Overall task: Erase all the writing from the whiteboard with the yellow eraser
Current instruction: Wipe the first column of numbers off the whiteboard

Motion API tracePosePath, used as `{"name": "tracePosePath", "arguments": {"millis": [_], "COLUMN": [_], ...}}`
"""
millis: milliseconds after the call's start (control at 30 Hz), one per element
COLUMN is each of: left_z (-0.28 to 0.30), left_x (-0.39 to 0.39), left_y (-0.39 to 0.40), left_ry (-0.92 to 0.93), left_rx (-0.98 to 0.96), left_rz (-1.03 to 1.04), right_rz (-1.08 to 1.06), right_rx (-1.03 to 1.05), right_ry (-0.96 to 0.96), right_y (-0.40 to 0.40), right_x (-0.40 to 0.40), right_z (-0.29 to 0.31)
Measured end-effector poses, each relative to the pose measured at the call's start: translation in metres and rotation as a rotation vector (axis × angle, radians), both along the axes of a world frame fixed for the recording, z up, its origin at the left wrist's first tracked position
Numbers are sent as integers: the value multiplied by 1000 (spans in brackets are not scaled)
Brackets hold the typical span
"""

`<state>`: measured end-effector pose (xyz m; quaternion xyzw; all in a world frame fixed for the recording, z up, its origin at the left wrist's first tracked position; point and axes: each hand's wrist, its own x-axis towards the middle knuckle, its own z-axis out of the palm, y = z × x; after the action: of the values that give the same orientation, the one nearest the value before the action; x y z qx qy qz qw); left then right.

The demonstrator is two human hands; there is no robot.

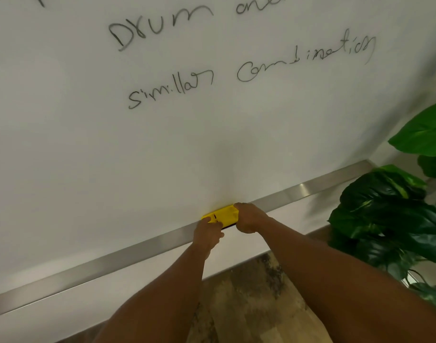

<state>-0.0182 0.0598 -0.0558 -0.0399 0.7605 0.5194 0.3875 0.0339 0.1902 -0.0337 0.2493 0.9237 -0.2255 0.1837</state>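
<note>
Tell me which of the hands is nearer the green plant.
Right. The right hand grips the yellow eraser's end on the side toward the green plant; the left hand holds the eraser's far end, farther away.

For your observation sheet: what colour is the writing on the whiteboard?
Black, on the white whiteboard; the writing shows in the head view.

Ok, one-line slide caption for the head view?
Both hands, left hand and right hand, grip the yellow eraser at the whiteboard ledge, writing unerased above.
</note>
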Motion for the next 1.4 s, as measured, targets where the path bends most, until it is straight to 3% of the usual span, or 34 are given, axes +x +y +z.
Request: {"name": "tracePosePath", "arguments": {"millis": [367, 700, 833, 1200, 1400], "left_z": [-1, 12, 2, 19, 40], "left_x": [1, -2, -11, -32, -37], "left_y": [15, 2, -20, -141, -221], "left_ry": [-68, -37, 48, 99, 260], "left_rx": [85, 47, -97, -93, -59], "left_rz": [7, 108, 27, 187, 191], "right_rz": [-17, -45, 104, 423, 638], "right_rx": [-45, -78, 38, 369, 424], "right_ry": [-31, 142, 120, 270, 374], "right_y": [-4, -13, -34, -142, -209], "right_x": [-10, -11, -17, -48, -55], "right_z": [-26, -17, -13, 8, 31]}}
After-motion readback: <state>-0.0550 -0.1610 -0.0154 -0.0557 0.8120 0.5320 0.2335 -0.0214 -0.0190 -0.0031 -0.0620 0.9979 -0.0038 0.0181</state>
